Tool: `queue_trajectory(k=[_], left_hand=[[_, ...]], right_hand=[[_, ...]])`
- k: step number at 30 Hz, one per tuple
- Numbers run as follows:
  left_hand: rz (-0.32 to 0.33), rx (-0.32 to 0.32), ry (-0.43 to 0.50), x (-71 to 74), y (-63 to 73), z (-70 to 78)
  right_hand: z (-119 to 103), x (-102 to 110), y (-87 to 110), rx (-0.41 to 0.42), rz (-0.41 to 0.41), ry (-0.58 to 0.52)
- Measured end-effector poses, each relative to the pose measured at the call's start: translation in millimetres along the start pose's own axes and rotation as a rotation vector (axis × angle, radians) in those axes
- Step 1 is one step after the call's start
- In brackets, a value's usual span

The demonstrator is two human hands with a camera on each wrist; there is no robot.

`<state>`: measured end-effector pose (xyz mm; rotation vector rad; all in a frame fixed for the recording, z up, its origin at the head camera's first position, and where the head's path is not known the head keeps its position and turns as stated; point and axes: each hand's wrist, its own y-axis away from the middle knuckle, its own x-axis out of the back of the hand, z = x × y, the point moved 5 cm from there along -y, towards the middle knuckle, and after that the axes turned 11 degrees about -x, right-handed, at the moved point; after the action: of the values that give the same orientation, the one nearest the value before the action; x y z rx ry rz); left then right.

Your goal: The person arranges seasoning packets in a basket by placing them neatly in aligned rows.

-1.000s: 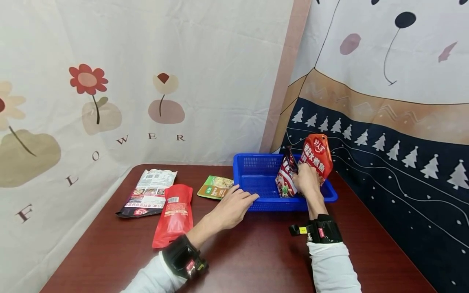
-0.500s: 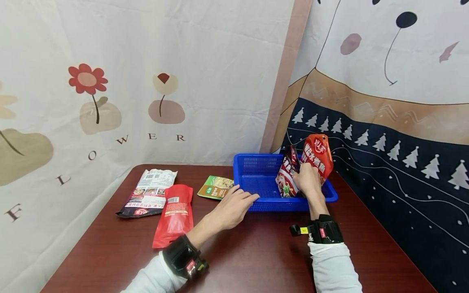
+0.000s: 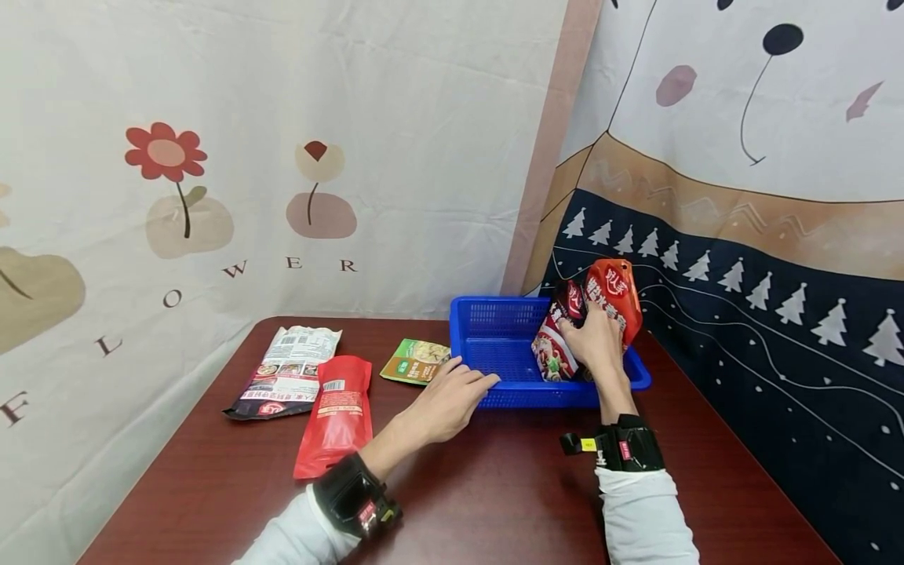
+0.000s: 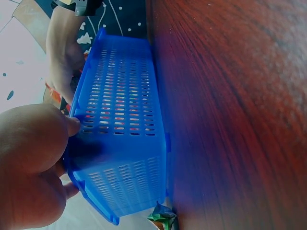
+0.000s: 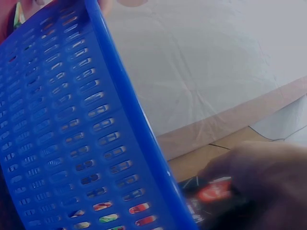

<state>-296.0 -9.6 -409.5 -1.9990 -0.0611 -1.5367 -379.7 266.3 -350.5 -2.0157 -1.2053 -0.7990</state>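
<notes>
My left hand (image 3: pixel 448 399) holds the near left corner of a blue plastic basket (image 3: pixel 526 396); the left wrist view shows finger or thumb tips on its rim. Inside the basket, at its right end, stand a dark food packet (image 3: pixel 554 345) with a bowl picture and a red-orange food packet (image 3: pixel 613 286), both upright. My right hand (image 3: pixel 595 339) reaches over the near rim and lies against the dark packet, thumb on its face and fingers extended toward the red-orange one. In the right wrist view the hand (image 5: pixel 273 187) is blurred beside the dark packet.
Left of the basket lies a green-and-brown packet (image 3: pixel 413 361). Farther left, a red pouch (image 3: pixel 337 416) overlaps a white-and-black pouch (image 3: pixel 293 365). The brown table (image 3: pixel 494 486) meets printed cloths at the back and right.
The dark packet has turned its face more toward the head camera and leans right against the red-orange packet. My right fingers have spread and moved slightly upward. The left hand stays put.
</notes>
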Motion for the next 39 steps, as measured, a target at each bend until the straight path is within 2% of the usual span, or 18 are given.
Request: queue_trajectory(k=[10,16,21,28,39], left_hand=[[-0.002,0.004,0.009,0.7,-0.2,0.5],[0.004,-0.003,0.003,-0.6,-0.3,0.1],[0.004,0.0,0.011,0.8,0.1,0.4],[0.004,-0.004,0.006,0.1,0.1,0.3],[-0.006,0.003,0.013,1.7,-0.3,0.5]], right_hand=[[1,-1,1.4,0.025,0.033,0.015],[1,0,0.4,0.014,0.025,0.005],[0,1,-0.1,-0.002,0.019,-0.033],[-2,4,2.9,-0.001,0.052,-0.099],[-9,11,4.1,0.086,0.106,-0.16]])
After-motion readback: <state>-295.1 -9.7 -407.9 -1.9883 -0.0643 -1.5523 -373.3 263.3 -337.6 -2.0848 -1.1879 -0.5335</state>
